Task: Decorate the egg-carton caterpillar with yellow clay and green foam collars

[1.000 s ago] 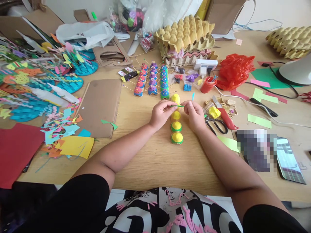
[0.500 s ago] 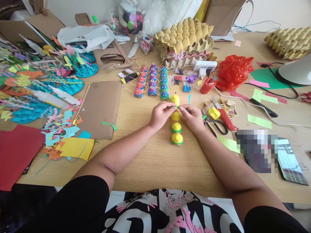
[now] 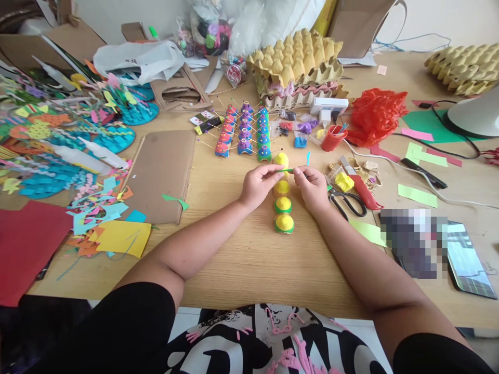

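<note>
Between my left hand and my right hand a thin green clay strip is stretched, each end pinched by finger and thumb. A small blue piece, perhaps a tool tip, sticks up behind my right fingers. Under the strip stands a row of egg-carton cups, capped with yellow clay; the nearest ones show green around their lower edges. My fingers hide part of the row's middle. Beyond it stand three finished egg-carton caterpillars, red, purple and blue-green, with pins sticking out.
Right of my hands lie black scissors, a red-handled cutter and yellow clay. A red cup and stacked egg trays stand farther back. On the left are cardboard, paper scraps and glue bottles.
My right hand has shifted slightly right, away from my left, so more of the green strip shows between them. The blue piece has moved right with it. The row of cups stays put.
</note>
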Demonstrator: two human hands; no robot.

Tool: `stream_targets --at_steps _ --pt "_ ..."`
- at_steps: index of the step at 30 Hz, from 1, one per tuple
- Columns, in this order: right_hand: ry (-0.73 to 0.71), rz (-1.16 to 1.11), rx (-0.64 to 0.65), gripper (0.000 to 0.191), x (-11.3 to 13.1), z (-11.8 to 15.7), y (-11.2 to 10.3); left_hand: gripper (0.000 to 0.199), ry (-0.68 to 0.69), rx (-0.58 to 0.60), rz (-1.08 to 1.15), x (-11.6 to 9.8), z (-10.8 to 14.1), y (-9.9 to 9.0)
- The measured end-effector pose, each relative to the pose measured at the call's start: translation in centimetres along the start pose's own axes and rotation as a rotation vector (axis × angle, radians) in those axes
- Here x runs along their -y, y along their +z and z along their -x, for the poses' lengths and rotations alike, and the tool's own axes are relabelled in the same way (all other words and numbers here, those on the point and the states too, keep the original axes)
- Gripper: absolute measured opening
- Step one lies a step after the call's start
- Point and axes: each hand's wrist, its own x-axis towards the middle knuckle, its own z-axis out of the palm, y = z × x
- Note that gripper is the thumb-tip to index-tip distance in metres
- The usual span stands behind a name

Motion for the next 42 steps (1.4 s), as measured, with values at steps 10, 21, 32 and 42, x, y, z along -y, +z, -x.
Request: stream_targets --at_steps 10,21,32,42 --pt "-0.003 -0.047 0.053 0.063 -0.16 -0.1 0.04 0.032 0.018 -0.043 -0.025 -0.42 -0.18 -0.18" --pt "0.002 0.013 0.055 0.056 -0.53 -0.15 0.04 0.045 -0.02 -0.006 -0.002 -0.25 -0.17 -0.15" --pt "-0.002 0.037 0.069 0.058 0.22 0.07 0.13 0.052 -0.033 -0.014 -0.048 -0.52 -0.19 -0.16" --pt "0.002 0.032 0.082 0.059 0.28 0.18 0.16 0.057 -0.049 -0.016 -0.06 -0.29 -0.18 -0.09"
